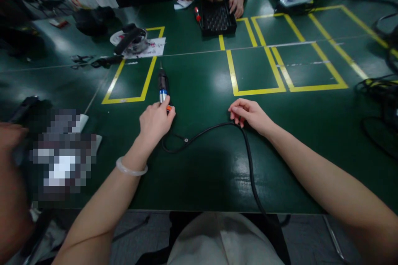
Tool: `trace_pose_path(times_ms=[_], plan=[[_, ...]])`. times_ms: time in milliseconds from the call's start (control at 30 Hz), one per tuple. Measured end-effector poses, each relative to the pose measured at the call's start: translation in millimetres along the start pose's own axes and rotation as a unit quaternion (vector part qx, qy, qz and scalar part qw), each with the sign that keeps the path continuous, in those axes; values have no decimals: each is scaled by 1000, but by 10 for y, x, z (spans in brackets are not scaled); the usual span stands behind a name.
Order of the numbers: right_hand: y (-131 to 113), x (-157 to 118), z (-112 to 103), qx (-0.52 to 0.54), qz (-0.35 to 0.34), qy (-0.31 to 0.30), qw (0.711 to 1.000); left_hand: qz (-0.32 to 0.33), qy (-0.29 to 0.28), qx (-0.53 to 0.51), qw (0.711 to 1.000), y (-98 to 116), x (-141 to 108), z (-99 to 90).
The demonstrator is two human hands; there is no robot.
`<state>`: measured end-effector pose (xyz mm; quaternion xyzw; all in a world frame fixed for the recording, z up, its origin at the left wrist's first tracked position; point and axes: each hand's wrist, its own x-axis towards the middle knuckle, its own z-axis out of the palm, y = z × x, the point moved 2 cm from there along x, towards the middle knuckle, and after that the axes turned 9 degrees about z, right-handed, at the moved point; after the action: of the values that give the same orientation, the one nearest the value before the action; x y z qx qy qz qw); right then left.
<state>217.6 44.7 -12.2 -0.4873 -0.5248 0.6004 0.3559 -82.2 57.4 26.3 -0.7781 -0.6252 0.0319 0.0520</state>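
Note:
My left hand (pixel 155 121) is closed around the lower end of an electric screwdriver (pixel 162 80), a black and silver tool with a blue band. Its thin bit points away from me, and an orange part shows beside my fingers. From the tool a black cable (pixel 250 161) loops across the green table and drops over the near edge. My right hand (pixel 250 115) hovers by the bend of this cable, its fingers loosely curled and a little apart. The fingertips are right at the cable; whether they touch it I cannot make out.
Yellow tape outlines (pixel 259 92) mark the green table (pixel 199 178). Across from me a person's hands work at a black tray (pixel 218 18), with a red screwdriver (pixel 197 14) beside it. A tape roll (pixel 143 43) lies back left, tangled cables (pixel 381 91) at right. Another person's arm (pixel 12 178) enters at left.

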Motion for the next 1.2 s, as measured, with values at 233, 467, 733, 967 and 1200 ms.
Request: trace_pose_path(times_ms=[233,467,733,967,1200], plan=[[-99,-119,123,-185,-132,47,973,134,19,-16,991,851,-174,-126],[-99,-209,298,-286,-179,-26,941,211,45,-53,975,1167,-154,-102],[-96,-193,284,-194,-129,-5,972,225,75,-136,962,1147,-201,-43],[16,-118,221,37,36,-18,999,220,111,-234,940,1103,-194,51],[-14,-115,213,91,63,-31,993,261,114,-355,891,1041,-139,12]])
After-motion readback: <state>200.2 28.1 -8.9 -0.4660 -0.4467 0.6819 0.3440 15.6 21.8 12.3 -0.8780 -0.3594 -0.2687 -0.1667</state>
